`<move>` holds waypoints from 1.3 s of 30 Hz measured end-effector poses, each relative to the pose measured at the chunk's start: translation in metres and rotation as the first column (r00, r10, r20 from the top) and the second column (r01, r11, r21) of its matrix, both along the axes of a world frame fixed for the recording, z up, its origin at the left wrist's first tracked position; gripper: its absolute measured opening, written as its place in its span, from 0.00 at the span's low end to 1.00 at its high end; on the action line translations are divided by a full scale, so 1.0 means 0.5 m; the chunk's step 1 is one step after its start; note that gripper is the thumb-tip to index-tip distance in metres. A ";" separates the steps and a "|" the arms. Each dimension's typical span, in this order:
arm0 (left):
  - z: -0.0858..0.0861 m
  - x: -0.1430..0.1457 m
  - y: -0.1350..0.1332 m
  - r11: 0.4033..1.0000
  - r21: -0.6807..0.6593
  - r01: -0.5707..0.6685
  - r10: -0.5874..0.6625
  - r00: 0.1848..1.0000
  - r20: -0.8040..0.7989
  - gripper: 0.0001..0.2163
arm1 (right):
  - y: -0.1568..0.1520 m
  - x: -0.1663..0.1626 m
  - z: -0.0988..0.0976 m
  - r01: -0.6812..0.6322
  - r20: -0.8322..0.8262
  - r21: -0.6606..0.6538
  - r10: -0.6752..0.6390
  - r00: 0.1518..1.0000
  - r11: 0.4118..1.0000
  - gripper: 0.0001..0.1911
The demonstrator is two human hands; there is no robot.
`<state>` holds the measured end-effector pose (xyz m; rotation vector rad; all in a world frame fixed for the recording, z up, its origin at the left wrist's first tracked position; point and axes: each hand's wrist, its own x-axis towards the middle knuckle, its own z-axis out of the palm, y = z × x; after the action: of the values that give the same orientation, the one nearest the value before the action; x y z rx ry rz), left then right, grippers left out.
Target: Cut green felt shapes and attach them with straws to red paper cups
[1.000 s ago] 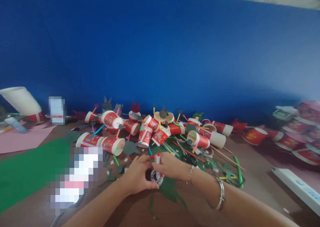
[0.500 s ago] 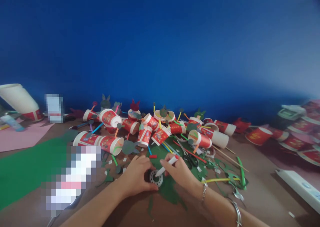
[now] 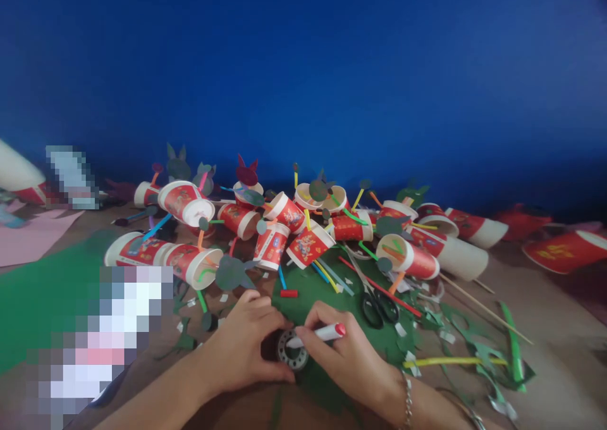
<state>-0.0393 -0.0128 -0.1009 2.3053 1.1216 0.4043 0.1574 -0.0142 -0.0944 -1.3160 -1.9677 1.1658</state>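
Note:
My left hand [image 3: 246, 348] curves its thumb and fingers round a grey ring with small dark holes in its face [image 3: 287, 353], holding it down on green paper [image 3: 313, 291]. A white marker with a red end [image 3: 327, 333] is pinched in my right hand [image 3: 348, 354]. Its tip reaches inside the ring near the upper rim; whether it touches the paper there I cannot tell. Just beyond my hands lies a red marker cap [image 3: 289, 293]. Black-handled scissors [image 3: 377, 303] rest with open handles to the right of my right hand.
Several red and white paper cups [image 3: 308, 243] with coloured straws and paper animal heads lie in a heap ahead. Cut green scraps, a yellow straw [image 3: 450, 360] and a wooden stick [image 3: 484, 307] are at the right. Green sheet [image 3: 52, 310] and pink paper [image 3: 45, 234] lie left.
My head view has come closer to the table. The marker now leans flatter, its tip nearer the ring's upper left inner edge. My left hand still holds the ring.

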 end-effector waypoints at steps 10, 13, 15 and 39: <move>-0.011 -0.002 0.005 1.000 0.003 0.010 -0.010 1.000 0.004 0.23 | 0.010 -0.003 0.027 -0.099 0.076 -0.017 0.100 0.992 0.995 0.10; -0.011 -0.002 0.004 1.000 -0.006 -0.002 0.002 1.000 -0.003 0.23 | 0.020 -0.008 0.036 -0.100 0.110 -0.089 0.110 0.988 0.991 0.10; -0.010 -0.002 0.004 1.000 0.001 -0.012 0.012 1.000 -0.012 0.24 | 0.030 -0.012 0.043 -0.105 0.131 -0.152 0.126 0.983 0.983 0.09; -0.017 -0.008 -0.005 0.989 0.139 -0.045 0.048 0.999 -0.025 0.22 | 0.006 -0.112 0.153 -0.666 0.823 0.113 0.306 0.479 0.737 0.06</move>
<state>-0.0434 -0.0151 -0.1094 2.4151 1.1970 0.4833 0.1015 -0.0110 -0.0180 -1.0782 -3.1892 0.2430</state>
